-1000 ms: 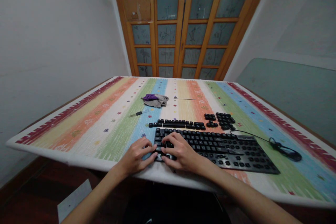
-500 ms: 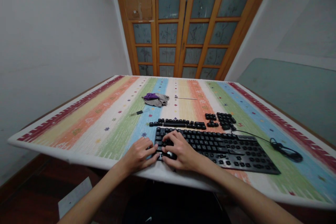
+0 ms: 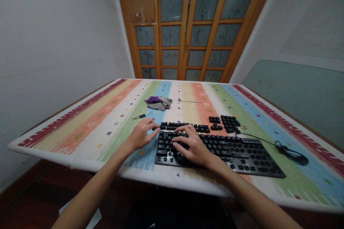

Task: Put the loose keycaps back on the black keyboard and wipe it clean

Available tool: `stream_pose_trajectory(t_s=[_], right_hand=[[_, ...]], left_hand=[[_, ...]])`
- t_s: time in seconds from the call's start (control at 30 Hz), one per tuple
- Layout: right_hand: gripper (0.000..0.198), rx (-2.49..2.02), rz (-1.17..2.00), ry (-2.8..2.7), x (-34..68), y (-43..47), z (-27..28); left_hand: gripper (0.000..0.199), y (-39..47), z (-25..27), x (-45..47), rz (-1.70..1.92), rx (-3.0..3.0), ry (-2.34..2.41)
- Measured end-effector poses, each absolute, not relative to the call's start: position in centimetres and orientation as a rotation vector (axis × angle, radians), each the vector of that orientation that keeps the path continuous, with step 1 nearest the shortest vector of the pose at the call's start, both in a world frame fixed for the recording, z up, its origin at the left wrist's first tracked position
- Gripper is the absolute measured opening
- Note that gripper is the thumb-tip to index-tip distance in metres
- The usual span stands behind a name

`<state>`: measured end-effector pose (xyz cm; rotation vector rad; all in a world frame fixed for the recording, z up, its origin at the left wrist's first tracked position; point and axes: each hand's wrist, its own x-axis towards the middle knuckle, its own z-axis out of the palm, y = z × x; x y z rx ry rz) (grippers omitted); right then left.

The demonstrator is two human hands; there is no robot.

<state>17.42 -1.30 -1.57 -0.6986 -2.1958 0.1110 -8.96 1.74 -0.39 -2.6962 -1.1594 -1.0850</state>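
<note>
A black keyboard (image 3: 228,154) lies near the table's front edge, several switches bare of keycaps, mostly on its right part. Over its left part rests my right hand (image 3: 192,146), fingers apart and touching the keys, holding nothing. My left hand (image 3: 142,134) is just beyond the keyboard's far left corner. Its thumb and fingertips close on a small black keycap at the left end of a row of loose keycaps (image 3: 203,128); the fingers partly hide it. The long spacebar lies in that row.
More loose keycaps (image 3: 230,123) are grouped behind the keyboard's right part. A coiled cable (image 3: 292,155) lies at right. Farther back are a grey and purple cloth (image 3: 159,103), a thin rod (image 3: 189,101) and a small wire tool with a black grip (image 3: 142,116).
My left hand has moved from the keyboard's near left corner up and away to the loose keycap row. My right hand has shifted slightly right and away, and its fingers have spread.
</note>
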Motion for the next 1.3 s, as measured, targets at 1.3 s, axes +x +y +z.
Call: stream_pose_trajectory(t_s=[1.3], right_hand=[[0.011, -0.525, 0.167, -2.327, 17.8, -3.2, -3.2]], left_hand=[[0.020, -3.5, -4.1, -6.2, -1.095, -2.818, -0.790]])
